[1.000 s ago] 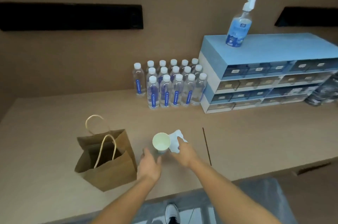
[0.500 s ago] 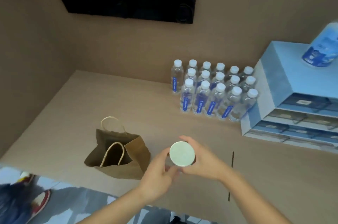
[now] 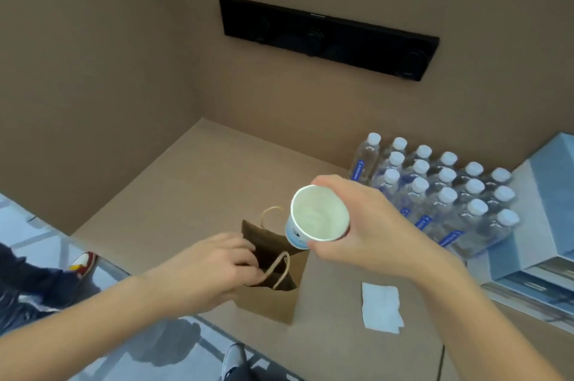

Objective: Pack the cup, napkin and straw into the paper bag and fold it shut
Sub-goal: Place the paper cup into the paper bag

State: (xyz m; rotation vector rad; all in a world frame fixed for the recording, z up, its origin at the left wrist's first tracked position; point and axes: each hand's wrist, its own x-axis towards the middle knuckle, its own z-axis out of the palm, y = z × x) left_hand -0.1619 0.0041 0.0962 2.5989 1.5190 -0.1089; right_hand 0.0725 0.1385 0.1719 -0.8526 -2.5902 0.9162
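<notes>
A brown paper bag (image 3: 273,303) with twine handles stands open near the table's front edge. My left hand (image 3: 214,268) grips the bag's left rim, fingers over the near edge. My right hand (image 3: 366,231) holds a white paper cup (image 3: 318,214) with a blue print, tilted with its mouth toward me, just above the bag's right rear corner. A white napkin (image 3: 382,307) lies flat on the table to the right of the bag. I see no straw.
Several water bottles (image 3: 441,194) stand grouped at the back right, next to a blue drawer unit (image 3: 540,225). Brown walls close the table's left side and back. Another person's shoe (image 3: 82,262) shows on the floor at left.
My right hand has lifted the cup and carried it left to above the bag. My left hand let go of the cup and took hold of the bag's rim. The camera view has turned left.
</notes>
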